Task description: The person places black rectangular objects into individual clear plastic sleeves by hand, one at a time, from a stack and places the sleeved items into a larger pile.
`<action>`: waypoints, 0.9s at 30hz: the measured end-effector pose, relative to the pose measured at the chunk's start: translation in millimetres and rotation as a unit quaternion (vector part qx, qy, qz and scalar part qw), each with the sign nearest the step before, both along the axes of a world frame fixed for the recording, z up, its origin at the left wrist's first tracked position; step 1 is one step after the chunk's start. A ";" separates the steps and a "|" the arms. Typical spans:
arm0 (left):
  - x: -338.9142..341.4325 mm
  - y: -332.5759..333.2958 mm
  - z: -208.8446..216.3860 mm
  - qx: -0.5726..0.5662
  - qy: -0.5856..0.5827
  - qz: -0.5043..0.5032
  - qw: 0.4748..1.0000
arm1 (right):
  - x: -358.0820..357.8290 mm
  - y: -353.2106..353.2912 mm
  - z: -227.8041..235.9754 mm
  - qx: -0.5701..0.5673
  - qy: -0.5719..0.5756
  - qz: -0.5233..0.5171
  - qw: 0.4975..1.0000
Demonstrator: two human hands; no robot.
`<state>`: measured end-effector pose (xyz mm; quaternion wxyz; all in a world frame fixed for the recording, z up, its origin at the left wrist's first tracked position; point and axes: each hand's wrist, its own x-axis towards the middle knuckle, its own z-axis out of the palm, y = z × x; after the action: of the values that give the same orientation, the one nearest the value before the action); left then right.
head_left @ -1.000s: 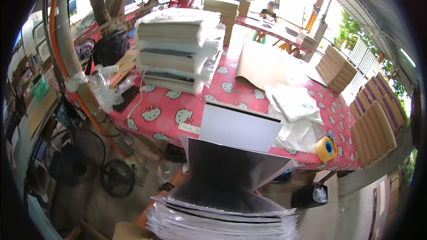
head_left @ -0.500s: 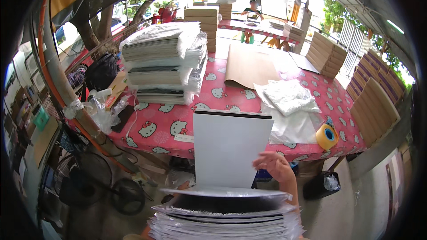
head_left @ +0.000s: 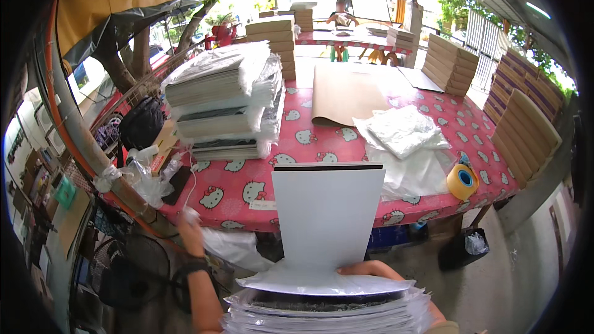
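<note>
A flat white board (head_left: pixel 328 210) with a dark layer under its far edge stands out from the top of a stack of plastic-sleeved sheets (head_left: pixel 328 315) close in front of me. My right hand (head_left: pixel 366 268) is closed on the board's lower right side, beside the top clear sleeve (head_left: pixel 291 279); some fingers are hidden. Off to the left, my left hand (head_left: pixel 191 235) is raised near the table's front edge and blurred. Its fingers look pinched together, with something small and whitish at the tips. White plastic (head_left: pixel 235 248) lies beside that wrist.
A pink patterned table (head_left: pixel 297 148) holds tall wrapped stacks (head_left: pixel 219 99), brown paper (head_left: pixel 346 96), clear plastic bags (head_left: pixel 402 133) and a yellow tape roll (head_left: pixel 462 182). A fan (head_left: pixel 127 272) stands low left, a black bin (head_left: pixel 464 250) right. Another person (head_left: pixel 341 15) sits far back.
My left hand has come out from behind the stack and swung left and up. My right hand has dropped from beside the board onto its lower part. The view has shifted slightly.
</note>
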<state>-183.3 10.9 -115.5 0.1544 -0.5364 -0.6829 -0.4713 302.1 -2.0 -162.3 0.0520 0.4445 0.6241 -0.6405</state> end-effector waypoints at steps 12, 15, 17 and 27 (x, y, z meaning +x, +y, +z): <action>230.6 34.7 149.3 -0.143 -0.562 -0.629 0.518 | -88.2 60.7 202.2 0.476 0.347 -0.147 0.795; 258.7 33.9 136.1 -0.136 -0.597 -0.649 0.452 | -92.1 52.3 196.7 0.456 0.375 -0.177 0.787; 259.9 23.0 130.5 -0.143 -0.584 -0.618 0.507 | -85.8 47.4 180.8 0.336 0.365 -0.212 0.842; 262.2 6.0 117.1 -0.183 -0.524 -0.479 0.680 | -88.2 36.1 180.5 0.434 0.272 -0.290 0.808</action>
<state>78.9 16.9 1.7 -0.5770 -0.4728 -0.3745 -0.5508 213.9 34.2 18.2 -0.5065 0.3881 0.6681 -0.3827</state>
